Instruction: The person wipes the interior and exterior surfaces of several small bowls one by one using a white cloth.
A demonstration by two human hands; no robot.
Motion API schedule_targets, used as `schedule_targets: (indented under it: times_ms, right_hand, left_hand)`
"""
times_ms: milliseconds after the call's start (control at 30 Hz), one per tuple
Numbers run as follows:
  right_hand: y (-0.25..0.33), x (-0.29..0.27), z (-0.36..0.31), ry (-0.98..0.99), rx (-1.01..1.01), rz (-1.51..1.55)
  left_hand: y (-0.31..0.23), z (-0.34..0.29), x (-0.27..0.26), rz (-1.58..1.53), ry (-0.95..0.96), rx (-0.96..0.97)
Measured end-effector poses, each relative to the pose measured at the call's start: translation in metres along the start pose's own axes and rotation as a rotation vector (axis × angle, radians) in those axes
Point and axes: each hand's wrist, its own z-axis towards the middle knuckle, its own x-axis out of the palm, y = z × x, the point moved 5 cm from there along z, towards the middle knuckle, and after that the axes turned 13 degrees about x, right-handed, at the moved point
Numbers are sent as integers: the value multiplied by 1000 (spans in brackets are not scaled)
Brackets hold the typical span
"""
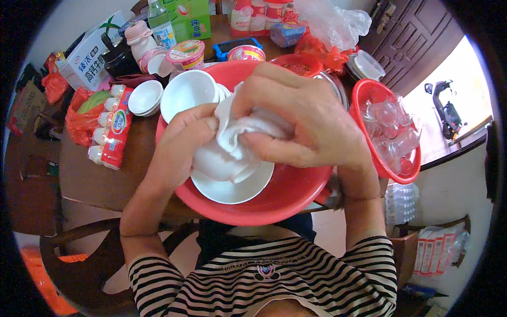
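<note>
Over a large red plastic basin [311, 193], my left hand [185, 137] grips a small white bowl [214, 161], its thumb near the rim. My right hand [301, 113] is closed on a white cloth [229, 132], bunched up and pressed against that bowl. Fingers and cloth hide much of the bowl's inside. Directly below it, a wider white bowl [232, 193] sits in the basin. More white bowls [187, 92] are at the basin's far left side, partly behind my hands.
Two stacked small bowls [146, 98] stand left of the basin, beside a red pack of small bottles [116, 129]. To the right, a red basket [364, 142] holds clear glasses [391, 119]. Instant noodle tubs [185, 53], cartons and plastic bags crowd the dark wooden table's [87, 182] far side.
</note>
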Motion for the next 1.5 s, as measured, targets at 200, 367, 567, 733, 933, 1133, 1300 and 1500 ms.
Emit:
schedule_targets:
  times_ms: [200, 367, 567, 733, 933, 1133, 1300, 1500]
  right_hand:
    - [7, 0, 1, -5, -51, -58]
    - [8, 6, -2, -164, -229, -13]
    - [-5, 6, -4, 80, -191, 93]
    - [-8, 13, -5, 134, -154, 313]
    - [-1, 19, -4, -87, -194, 170]
    - [-1, 9, -7, 32, -195, 180]
    - [-1, 11, -6, 26, -208, 232]
    - [-2, 6, -3, -115, -175, 253]
  left_hand:
    - [-2, -3, 13, 113, 167, 35]
    - [0, -3, 0, 2, 48, 97]
    - [3, 2, -15, -236, -179, 67]
    - [3, 1, -18, -209, -131, 42]
    - [3, -3, -17, 134, -128, 60]
    - [0, 0, -31, -265, -470, 111]
    - [-3, 4, -33, -463, -397, 163]
    - [7, -8, -26, -337, -327, 71]
